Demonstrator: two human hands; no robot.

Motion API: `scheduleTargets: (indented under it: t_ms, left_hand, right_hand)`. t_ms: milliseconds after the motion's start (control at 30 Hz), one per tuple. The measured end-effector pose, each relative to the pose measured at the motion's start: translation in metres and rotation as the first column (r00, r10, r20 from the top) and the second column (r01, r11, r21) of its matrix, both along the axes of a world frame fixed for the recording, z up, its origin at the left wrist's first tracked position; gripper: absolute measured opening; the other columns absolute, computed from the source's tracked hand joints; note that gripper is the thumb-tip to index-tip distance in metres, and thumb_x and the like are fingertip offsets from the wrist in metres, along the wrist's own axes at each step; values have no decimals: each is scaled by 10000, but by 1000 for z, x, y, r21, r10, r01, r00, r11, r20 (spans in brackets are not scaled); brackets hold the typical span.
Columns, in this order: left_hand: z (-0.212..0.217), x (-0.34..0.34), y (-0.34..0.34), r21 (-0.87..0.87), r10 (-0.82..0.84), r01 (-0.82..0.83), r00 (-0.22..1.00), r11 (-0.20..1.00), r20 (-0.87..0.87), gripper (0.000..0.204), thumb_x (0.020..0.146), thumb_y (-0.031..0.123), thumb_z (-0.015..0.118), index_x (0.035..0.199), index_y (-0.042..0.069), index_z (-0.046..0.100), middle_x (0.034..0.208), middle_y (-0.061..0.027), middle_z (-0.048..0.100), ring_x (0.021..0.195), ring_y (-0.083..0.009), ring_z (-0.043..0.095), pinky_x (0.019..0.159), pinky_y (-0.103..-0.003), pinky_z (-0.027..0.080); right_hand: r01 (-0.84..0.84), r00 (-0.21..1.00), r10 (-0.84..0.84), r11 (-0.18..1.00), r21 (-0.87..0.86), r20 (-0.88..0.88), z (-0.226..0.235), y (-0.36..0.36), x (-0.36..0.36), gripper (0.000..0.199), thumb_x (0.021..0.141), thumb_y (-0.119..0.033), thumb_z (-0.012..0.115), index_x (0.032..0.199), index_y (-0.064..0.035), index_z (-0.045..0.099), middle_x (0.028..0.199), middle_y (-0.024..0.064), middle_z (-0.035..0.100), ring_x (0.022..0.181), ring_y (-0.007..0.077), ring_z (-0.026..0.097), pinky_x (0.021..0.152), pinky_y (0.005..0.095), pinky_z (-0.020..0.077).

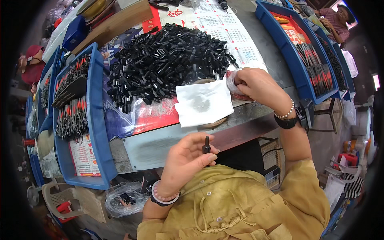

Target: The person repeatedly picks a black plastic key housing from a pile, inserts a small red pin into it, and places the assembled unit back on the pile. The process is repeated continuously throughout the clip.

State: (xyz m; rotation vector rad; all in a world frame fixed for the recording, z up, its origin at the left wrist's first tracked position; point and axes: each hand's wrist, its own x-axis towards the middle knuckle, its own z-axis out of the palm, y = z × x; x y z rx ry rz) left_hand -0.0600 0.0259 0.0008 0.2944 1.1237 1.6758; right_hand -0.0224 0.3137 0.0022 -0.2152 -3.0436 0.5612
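Near my body, my left hand (187, 155) pinches a small black plastic piece (206, 147) between thumb and fingers. The piece stands upright, with a thin stem above a wider base. My right hand (256, 86) reaches into a small reddish container (240, 96) lined with clear plastic (231, 83). Its fingers are curled together, and their tips are hidden inside. Between the hands lies a white sheet (204, 105) with a grey smudge, over a round wooden board (216, 123). Beyond it spreads a large heap of glossy black plastic pieces (164, 60).
Blue trays (105, 152) of black and red-tipped parts stand at the left, and another blue tray (294, 76) holds similar parts at the right. A wooden plank (116, 26) lies at the back left. Other people (334, 22) are at the far right and far left (33, 64).
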Motion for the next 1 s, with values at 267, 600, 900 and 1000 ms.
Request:
scheduleTargets:
  t_ms: [267,600,900,1000]
  left_hand:
    - [-1,-1,-7,20,-54,52,992,998,112,361,920,10,574,1263,-79,506,1145,-161,606,987,-195,632,825,-293,533]
    - [-8,0,-11,62,-36,26,987,998,156,308,964,73,516,1239,-63,487,1040,-142,622,872,-160,635,792,-268,513]
    - [-4,8,-1,54,73,-77,994,996,76,266,936,93,567,1159,-37,506,931,-140,646,700,-120,606,662,-222,499]
    - [-2,9,2,62,56,-60,996,996,64,274,935,42,564,1182,-43,480,942,-123,621,742,-117,601,686,-232,502]
  right_hand:
    - [14,998,-17,999,35,68,4,-7,-6,121,785,-100,568,768,19,578,718,214,603,722,400,592,657,446,462]
    - [83,990,-102,978,-189,-96,10,-2,9,126,808,-28,625,898,58,607,729,169,650,629,251,651,596,316,488]
    - [204,937,-276,929,-308,-212,14,-8,14,89,862,-2,622,912,69,603,752,82,649,640,108,614,597,246,493]
    - [107,871,-326,857,-505,-369,18,-31,18,90,833,-26,640,898,35,650,789,97,670,666,135,622,609,254,482]
